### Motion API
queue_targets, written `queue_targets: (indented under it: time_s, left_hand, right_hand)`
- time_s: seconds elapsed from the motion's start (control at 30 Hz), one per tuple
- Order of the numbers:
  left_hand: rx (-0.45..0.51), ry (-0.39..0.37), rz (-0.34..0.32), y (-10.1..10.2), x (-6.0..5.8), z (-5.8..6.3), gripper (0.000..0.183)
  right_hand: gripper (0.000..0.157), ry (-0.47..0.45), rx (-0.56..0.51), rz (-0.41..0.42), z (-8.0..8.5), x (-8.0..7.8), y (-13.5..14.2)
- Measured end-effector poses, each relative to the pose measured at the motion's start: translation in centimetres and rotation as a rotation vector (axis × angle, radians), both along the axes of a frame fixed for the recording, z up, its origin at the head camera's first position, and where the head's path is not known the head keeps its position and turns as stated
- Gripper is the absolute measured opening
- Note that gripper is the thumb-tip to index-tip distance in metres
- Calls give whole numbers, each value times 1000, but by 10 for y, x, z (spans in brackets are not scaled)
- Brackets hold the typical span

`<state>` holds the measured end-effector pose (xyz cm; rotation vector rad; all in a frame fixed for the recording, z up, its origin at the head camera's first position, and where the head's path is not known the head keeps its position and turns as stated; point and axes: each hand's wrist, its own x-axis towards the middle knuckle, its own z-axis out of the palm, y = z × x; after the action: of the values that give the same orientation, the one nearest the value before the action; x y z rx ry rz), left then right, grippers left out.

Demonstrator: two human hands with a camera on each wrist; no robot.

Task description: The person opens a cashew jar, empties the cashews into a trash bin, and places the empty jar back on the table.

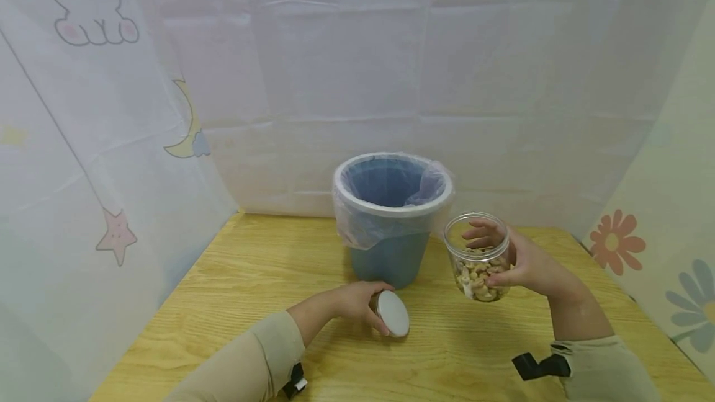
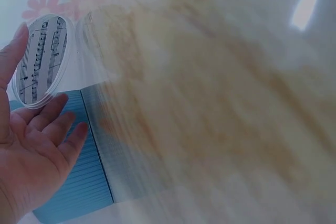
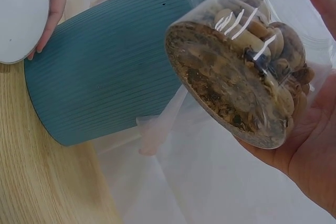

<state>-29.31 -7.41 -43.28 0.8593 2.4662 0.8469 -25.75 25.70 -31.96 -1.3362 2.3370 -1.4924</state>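
The desk (image 1: pixel 240 290) spreads widest between the left hand (image 1: pixel 354 304) and the left edge, with a narrower strip between the right forearm and the right edge. A pale cloth (image 1: pixel 346 67) rises along the back edge. Roughly midway between the two back corners stands a blue bin (image 1: pixel 385 262), upright, its white rim draped with a clear liner (image 1: pixel 362 222).

The left hand pinches a round lid (image 1: pixel 393 313) by its edge, tilted, just in front of the bin's base. The right hand (image 1: pixel 527 265) curls round a clear jar (image 1: pixel 473 259) of pale curved pieces (image 1: pixel 475 275), lidless and held above the desk, just right of the bin.

The head and right wrist views show the lid's plain white face; only the left wrist view gives the other side, printed with lines of music. The right wrist view alone shows the jar's underside, with brown bits against it, and the bin's ribbing up close. Most of the left wrist view is a brown-streaked blur that I cannot identify.
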Motion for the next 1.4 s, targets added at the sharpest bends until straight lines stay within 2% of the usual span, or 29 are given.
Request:
queue_targets:
  time_s: [0.23,0.4,0.9,1.07,1.4]
  left_hand:
    - [-19,15,0,-2,-3,-5,86]
    - [-52,61,-15,-4,-4,-6,85]
    - [-150,150,-98,-8,-5,-5,84]
    - [-172,167,-105,-9,-4,-3,84]
    - [-254,297,-158,-6,-2,-4,80]
  right_hand:
    - [89,-24,-5,7,-1,1,1]
    - [89,-14,-9,1,-1,1,0]
    - [88,-27,-15,9,0,1,1]
    - [88,-25,-17,10,-1,0,1]
    - [88,-38,-13,7,-2,0,1]
